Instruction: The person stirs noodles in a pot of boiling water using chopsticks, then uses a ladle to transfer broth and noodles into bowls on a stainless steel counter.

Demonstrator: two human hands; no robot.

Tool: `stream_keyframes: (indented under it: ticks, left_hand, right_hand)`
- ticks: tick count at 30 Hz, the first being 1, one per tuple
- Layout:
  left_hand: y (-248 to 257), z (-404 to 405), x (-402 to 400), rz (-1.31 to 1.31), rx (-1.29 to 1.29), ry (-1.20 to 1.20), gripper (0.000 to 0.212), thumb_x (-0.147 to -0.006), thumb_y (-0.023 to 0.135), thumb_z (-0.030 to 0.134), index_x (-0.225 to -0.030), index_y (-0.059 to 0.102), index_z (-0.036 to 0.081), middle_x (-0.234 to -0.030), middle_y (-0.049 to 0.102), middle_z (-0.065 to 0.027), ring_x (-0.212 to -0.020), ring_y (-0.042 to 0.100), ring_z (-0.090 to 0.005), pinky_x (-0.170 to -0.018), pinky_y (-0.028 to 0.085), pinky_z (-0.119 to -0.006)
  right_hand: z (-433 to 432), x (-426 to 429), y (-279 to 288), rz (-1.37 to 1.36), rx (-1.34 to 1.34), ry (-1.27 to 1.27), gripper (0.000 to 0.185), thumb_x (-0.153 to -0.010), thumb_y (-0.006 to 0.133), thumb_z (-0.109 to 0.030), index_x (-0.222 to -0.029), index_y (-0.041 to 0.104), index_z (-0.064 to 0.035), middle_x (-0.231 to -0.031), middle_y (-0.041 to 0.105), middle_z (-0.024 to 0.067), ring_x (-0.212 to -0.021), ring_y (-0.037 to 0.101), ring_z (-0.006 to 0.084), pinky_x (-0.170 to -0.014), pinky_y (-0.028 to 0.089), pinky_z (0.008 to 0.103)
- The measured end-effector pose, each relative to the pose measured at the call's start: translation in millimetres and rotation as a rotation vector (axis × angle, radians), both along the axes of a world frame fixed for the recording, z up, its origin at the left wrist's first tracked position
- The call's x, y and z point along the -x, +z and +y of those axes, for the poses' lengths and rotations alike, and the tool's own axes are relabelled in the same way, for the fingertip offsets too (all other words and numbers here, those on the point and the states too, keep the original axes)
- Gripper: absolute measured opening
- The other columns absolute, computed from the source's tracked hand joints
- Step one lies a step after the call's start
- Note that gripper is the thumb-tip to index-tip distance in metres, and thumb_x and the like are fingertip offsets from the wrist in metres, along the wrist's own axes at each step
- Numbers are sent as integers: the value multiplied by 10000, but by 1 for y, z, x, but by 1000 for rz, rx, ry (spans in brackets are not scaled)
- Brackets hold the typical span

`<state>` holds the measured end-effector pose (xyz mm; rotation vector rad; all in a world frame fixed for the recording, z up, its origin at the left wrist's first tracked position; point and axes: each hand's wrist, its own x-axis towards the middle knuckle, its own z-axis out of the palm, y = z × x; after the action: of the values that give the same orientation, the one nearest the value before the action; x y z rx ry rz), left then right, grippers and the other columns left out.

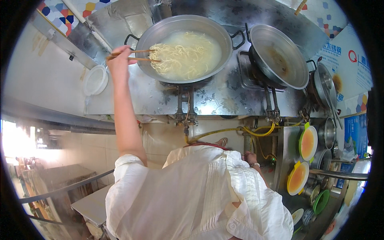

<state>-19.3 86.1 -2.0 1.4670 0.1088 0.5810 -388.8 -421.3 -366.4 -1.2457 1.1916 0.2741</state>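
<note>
My left hand (pixel 119 57) grips a pair of wooden chopsticks (pixel 141 51) at the left rim of a wide, two-handled metal wok (pixel 183 78). Their tips are slightly apart and touch pale noodles (pixel 180 57), which lie in cloudy liquid. My right hand (pixel 250 157) hangs low beside my body, with a bracelet at the wrist. Its fingers look curled, but whether anything is in them cannot be made out. A second metal wok (pixel 277 58), to the right of the first, holds shallow liquid with brown residue on its bottom.
Gas burner fittings (pixel 185 115) and a yellow hose (pixel 222 130) run along the metal counter's front. A third pan (pixel 321 81) with a long-handled utensil stands at the right. Below it are two bowls of orange contents (pixel 307 143) and several metal bowls. A white plastic lid or tub (pixel 96 80) lies left.
</note>
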Motion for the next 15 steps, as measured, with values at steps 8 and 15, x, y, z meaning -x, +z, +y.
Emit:
stream_keyframes:
  ticks: [8, 15]
  left_hand:
    - [-59, -60, -66, 162, 367, -169, 140, -776, 551, -27, -905, 542, -79, -878, 573, -160, -686, 592, -221, -493, 553, -297]
    - [-40, -118, -59, 110, 442, -261, 137, -751, 555, -55, -882, 525, -85, -861, 541, -158, -672, 584, -244, -513, 565, -329]
  right_hand:
    - [-4, -4, -7, -39, 18, 27, 157, -825, 431, -67, -792, 574, -11, -641, 576, 112, -502, 554, 196, -450, 455, 321]
    - [-17, 13, -16, -41, -60, 70, 230, -816, 458, -108, -645, 596, -39, -612, 592, 83, -517, 563, 162, -454, 443, 323]
